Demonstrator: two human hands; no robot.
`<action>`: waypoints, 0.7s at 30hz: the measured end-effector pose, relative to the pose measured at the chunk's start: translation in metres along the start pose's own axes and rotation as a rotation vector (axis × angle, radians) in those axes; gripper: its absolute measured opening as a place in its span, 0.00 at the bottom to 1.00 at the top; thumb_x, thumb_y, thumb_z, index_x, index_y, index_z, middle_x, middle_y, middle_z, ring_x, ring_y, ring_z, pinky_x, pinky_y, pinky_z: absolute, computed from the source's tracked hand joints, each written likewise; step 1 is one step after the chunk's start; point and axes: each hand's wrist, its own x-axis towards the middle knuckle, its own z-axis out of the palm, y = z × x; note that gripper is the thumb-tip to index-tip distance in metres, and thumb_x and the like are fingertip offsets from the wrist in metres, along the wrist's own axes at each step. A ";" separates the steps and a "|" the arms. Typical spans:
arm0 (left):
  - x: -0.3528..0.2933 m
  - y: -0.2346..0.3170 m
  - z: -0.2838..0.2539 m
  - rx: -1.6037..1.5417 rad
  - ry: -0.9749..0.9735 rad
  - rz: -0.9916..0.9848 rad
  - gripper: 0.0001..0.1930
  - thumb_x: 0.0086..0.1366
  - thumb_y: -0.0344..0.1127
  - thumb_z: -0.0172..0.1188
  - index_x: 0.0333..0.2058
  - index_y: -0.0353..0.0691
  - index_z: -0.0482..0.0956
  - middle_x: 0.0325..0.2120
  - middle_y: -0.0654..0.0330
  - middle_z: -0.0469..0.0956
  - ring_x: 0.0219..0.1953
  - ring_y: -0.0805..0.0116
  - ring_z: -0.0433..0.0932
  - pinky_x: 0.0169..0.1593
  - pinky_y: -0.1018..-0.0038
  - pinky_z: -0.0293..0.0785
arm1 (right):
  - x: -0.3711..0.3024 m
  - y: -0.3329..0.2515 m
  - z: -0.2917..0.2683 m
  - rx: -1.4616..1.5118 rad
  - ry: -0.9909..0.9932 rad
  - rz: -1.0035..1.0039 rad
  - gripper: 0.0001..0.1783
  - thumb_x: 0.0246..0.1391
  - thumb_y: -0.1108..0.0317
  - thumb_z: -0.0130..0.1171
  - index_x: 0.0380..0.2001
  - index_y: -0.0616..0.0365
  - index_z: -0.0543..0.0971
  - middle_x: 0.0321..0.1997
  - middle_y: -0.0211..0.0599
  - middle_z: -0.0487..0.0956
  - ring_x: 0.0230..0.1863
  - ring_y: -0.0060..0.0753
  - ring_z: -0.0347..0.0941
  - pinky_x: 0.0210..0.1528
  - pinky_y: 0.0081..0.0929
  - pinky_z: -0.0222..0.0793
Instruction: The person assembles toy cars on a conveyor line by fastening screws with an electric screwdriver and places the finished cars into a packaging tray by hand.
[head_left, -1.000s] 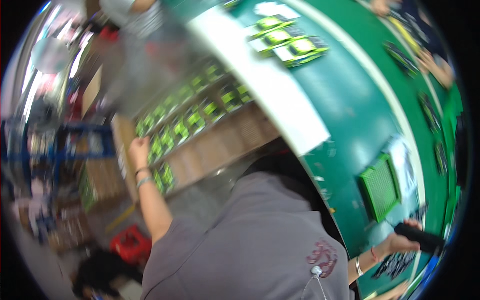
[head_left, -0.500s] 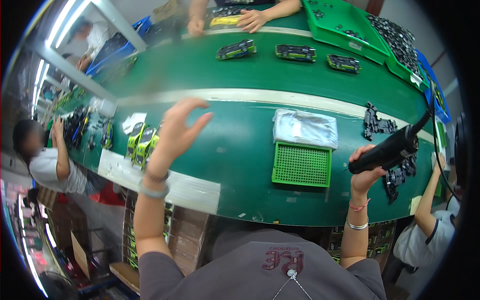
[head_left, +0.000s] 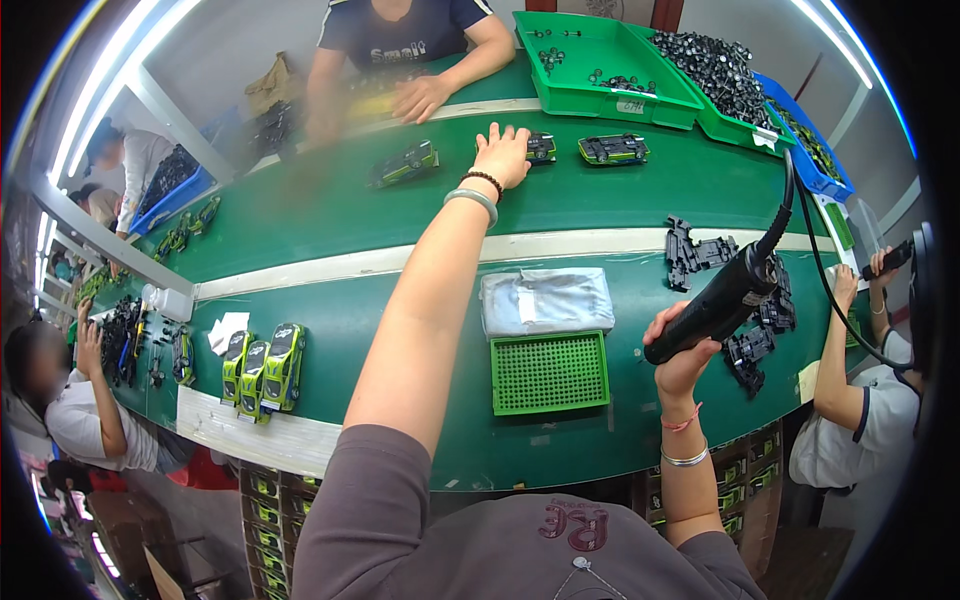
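Lime-green and black plastic toy car (head_left: 543, 148), underside up, and the left hand (head_left: 502, 158) is right over its left end! It lies in the green middle lane of the counter (head_left: 330, 240), nearer the far edge strip than the near one. Fingers bent over it, but whether they grip or merely touch, I can't tell. Down at the right, the right hand (head_left: 682, 365) is wrapped firmly around a black cylindrical corded power driver (head_left: 715, 305), tip clear of every car.

So, how far along? Black chassis already sits in the green shell, so this one looks mostly built; whether its screws are in is too small to see. Judging by the lie of things, it's not yet off the lane, and no driving is under way. Over by the counter's near left edge, three upright lime-green toy cars (head_left: 285, 367) stand side by side, looking complete.

And its heading? Long axis runs roughly left to right, along the lane, much like the upturned green-and-black car (head_left: 613, 150) on its right. Which end is the nose? Hidden by that hand, can't call it!
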 end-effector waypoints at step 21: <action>-0.192 0.052 -0.080 -0.643 -0.138 0.484 0.20 0.45 0.30 0.64 0.41 0.39 0.77 0.40 0.54 0.72 0.42 0.58 0.73 0.45 0.69 0.71 | 0.001 0.001 -0.003 0.026 -0.020 0.032 0.51 0.32 0.15 0.38 0.29 0.60 0.66 0.18 0.33 0.67 0.19 0.26 0.65 0.23 0.21 0.62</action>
